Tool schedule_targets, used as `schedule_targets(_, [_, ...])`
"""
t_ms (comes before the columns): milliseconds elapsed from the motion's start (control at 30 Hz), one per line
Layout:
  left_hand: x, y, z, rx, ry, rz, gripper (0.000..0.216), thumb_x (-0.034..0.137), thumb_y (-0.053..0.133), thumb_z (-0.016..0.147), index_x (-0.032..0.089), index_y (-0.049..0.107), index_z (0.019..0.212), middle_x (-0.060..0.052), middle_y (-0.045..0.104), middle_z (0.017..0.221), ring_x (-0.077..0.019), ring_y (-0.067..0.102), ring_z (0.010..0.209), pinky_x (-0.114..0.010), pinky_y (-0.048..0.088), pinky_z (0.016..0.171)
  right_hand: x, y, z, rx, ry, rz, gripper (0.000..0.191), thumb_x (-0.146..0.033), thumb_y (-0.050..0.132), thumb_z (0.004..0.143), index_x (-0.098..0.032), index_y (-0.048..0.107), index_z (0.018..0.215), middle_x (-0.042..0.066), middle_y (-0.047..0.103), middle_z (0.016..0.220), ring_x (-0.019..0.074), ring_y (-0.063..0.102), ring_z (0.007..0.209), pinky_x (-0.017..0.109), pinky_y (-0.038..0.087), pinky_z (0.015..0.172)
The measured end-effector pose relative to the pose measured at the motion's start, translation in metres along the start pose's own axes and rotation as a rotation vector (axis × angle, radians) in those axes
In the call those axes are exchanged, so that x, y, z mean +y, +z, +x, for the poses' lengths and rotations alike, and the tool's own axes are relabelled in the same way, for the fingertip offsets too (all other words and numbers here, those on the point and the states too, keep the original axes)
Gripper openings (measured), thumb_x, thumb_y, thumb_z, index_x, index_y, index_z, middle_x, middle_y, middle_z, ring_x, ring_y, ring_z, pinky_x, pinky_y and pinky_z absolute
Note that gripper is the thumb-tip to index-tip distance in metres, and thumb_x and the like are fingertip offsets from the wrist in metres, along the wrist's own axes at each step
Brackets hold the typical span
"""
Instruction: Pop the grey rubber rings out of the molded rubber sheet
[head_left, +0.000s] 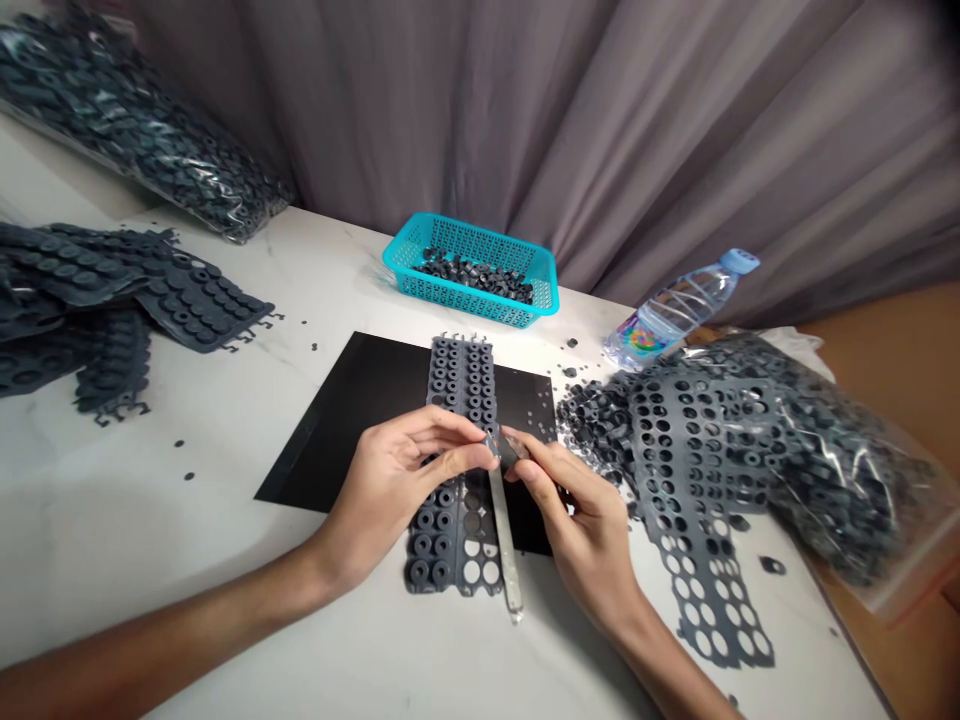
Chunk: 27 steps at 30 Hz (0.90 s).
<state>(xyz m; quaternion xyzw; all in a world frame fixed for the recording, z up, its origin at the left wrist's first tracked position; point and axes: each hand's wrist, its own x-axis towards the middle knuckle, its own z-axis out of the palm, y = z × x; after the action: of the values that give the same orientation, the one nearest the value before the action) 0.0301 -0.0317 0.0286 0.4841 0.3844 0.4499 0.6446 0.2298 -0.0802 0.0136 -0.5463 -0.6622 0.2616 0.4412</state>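
A dark grey rubber sheet of moulded rings (461, 400) lies lengthwise on a black mat (360, 410) in front of me. Its near end has empty round holes. My left hand (397, 480) rests on the sheet, thumb and forefinger pinched together at its right edge. My right hand (577, 510) is closed in a pinch on a small dark rubber ring (511, 447), right against the left fingertips. A clear, thin strip (504, 530) lies on the sheet and mat between my two hands.
A turquoise basket (472, 270) of loose rings stands behind the mat. Emptied perforated sheets (690, 500) and a plastic bag of rings (817, 460) lie at the right, beside a water bottle (675, 310). Full sheets (112, 300) pile at the left, another bag (135, 130) behind them.
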Motion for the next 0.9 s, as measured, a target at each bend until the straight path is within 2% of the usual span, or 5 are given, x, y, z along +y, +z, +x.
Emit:
schedule_targets(233, [-0.0015,-0.0022,0.0008,0.015,0.051,0.056,0.018,0.03,0.085,0.085,0.018,0.073,0.09,0.0,0.076,0.076,-0.0161,0.076,0.075,-0.024,0.061,0.077,0.0014,0.0006,-0.0014,-0.01,0.009,-0.014,0.032,-0.029,0.062,0.104,-0.025,0.072,0.134,0.005,0.076,0.102,0.0192,0.068,0.087,0.03,0.052,0.076])
schedule_targets(467, [-0.0017,-0.0016,-0.0004,-0.027,0.005,0.015,0.018,0.032,0.084,0.087,0.019,0.074,0.093,-0.001,0.08,0.081,-0.0164,0.078,0.08,-0.024,0.061,0.082,-0.0008,0.0001,-0.0012,-0.013,0.004,-0.022,0.033,-0.03,0.06,0.105,-0.023,0.072,0.134,0.005,0.074,0.095,0.019,0.067,0.084,0.03,0.052,0.073])
schedule_targets(633, [-0.0006,-0.0012,-0.0008,-0.025,-0.01,0.006,0.019,0.033,0.084,0.087,0.018,0.074,0.094,-0.003,0.081,0.082,-0.0191,0.079,0.081,-0.028,0.063,0.084,-0.0003,0.0006,-0.0009,-0.014,0.0,-0.039,0.033,-0.031,0.061,0.104,-0.023,0.072,0.134,0.006,0.076,0.098,0.0193,0.068,0.083,0.03,0.053,0.072])
schedule_targets(800, [-0.0002,-0.0005,-0.0012,-0.035,0.0,-0.006,0.015,0.032,0.083,0.089,0.019,0.075,0.094,-0.002,0.081,0.081,-0.0168,0.079,0.08,-0.025,0.062,0.083,-0.0001,0.0002,-0.0011,-0.013,-0.008,-0.048,0.033,-0.031,0.061,0.104,-0.024,0.072,0.135,0.007,0.076,0.102,0.0201,0.069,0.085,0.031,0.054,0.072])
schedule_targets(900, [-0.0005,-0.0006,-0.0013,-0.034,-0.008,-0.007,0.016,0.032,0.083,0.088,0.019,0.075,0.093,-0.002,0.081,0.08,-0.0158,0.078,0.078,-0.024,0.062,0.082,0.0001,0.0005,-0.0011,-0.022,-0.007,-0.038,0.033,-0.031,0.06,0.105,-0.024,0.072,0.135,0.006,0.076,0.097,0.0196,0.068,0.084,0.031,0.053,0.072])
